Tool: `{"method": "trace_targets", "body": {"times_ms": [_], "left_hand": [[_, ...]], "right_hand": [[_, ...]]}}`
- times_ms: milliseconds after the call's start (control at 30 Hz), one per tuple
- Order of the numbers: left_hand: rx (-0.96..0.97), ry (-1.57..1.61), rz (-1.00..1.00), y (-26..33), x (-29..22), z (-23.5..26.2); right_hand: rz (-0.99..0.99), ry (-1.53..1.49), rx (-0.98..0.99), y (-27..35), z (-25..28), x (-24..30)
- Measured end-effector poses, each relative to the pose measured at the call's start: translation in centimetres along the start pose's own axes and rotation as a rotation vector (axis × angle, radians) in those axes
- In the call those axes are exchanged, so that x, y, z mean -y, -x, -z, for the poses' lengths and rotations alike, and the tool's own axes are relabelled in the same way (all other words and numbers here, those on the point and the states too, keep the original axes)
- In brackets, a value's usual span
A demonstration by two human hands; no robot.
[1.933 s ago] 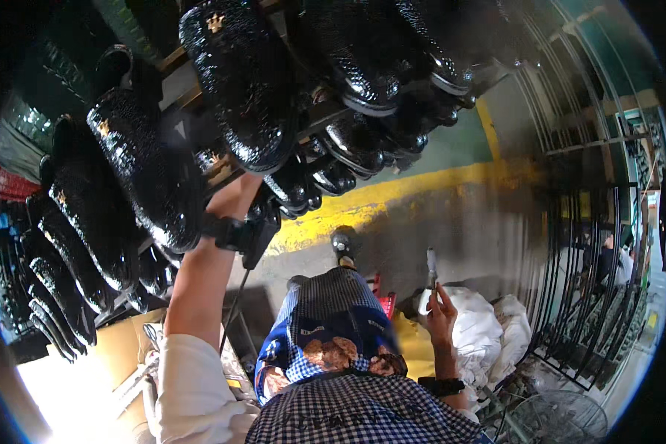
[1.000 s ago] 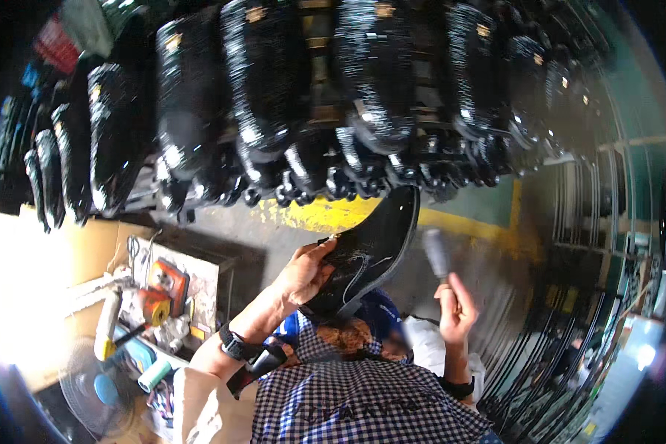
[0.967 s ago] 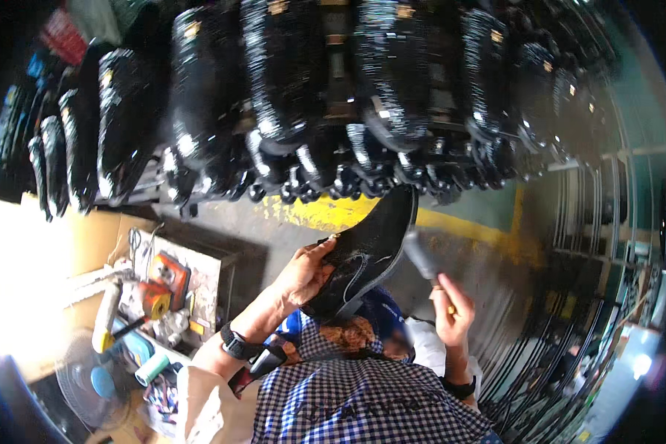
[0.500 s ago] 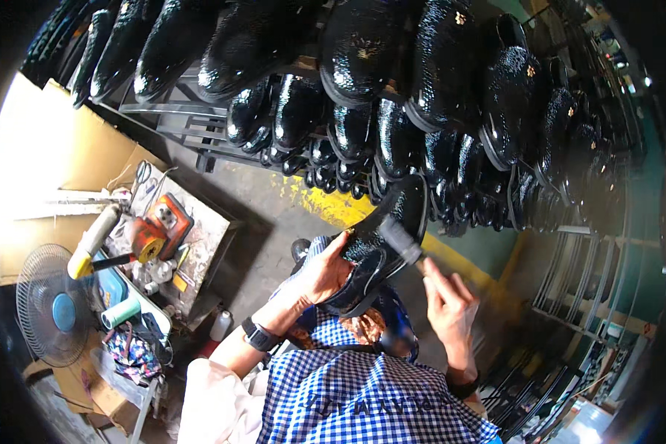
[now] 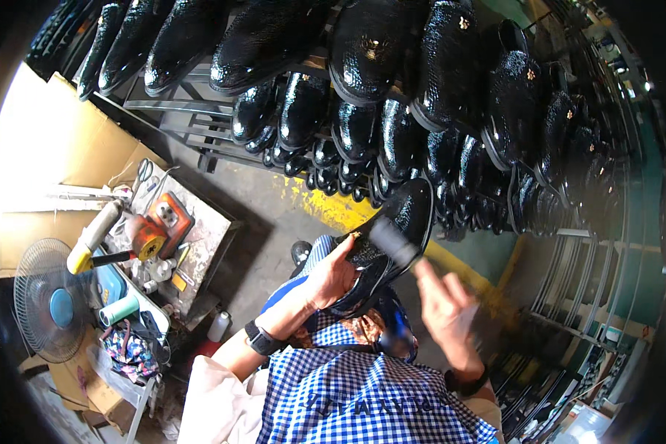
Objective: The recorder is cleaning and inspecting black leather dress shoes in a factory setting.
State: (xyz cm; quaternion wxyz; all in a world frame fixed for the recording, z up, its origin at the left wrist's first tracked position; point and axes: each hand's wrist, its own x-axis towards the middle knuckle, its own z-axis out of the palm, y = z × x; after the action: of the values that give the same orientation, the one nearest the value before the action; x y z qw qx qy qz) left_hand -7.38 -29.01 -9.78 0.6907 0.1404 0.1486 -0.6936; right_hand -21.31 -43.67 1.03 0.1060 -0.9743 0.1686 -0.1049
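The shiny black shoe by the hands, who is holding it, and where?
The left hand grips the glossy black textured shoe at its heel end. The right hand holds a blurred grey tool against it.

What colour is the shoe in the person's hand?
Shiny black with a bumpy, scaly pattern. The shoe shows best in the head view, held by the left hand.

Illumination is uneven. Strong daylight enters from the left and overexposes the cardboard to near white. The centre is moderately lit; the right side and lower corners fall into shadow. Specular glare spots the glossy black shoes on the far rack. Motion blur smears the right hand and the brush. Fisheye distortion bends straight edges toward the dark circular rim.
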Motion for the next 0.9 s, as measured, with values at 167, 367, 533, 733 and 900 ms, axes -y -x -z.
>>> {"method": "trace_targets", "body": {"times_ms": [167, 367, 533, 733, 900], "left_hand": [[-0.112, -0.109, -0.035, -0.9, 0.3, -1.0], [-0.206, -0.072, -0.151, -0.7, 0.4, -1.9], [-0.346, -0.011, -0.119, -0.7, 0.4, -3.7], [-0.297, -0.308, -0.158, 0.0, 0.2, -3.5], [-0.291, -0.341, -0.2, -0.2, 0.8, -3.9]], "right_hand": [[0.097, -0.021, 0.089, 1.6, 0.2, 1.3], [-0.12, -0.115, -0.178, 0.3, -0.8, -0.9], [-0.146, -0.069, -0.026, 1.1, 0.4, -0.3], [0.028, 0.053, 0.033, 3.6, 0.0, 1.0], [-0.102, 0.172, -0.047, 2.1, 0.3, 0.3]]}}
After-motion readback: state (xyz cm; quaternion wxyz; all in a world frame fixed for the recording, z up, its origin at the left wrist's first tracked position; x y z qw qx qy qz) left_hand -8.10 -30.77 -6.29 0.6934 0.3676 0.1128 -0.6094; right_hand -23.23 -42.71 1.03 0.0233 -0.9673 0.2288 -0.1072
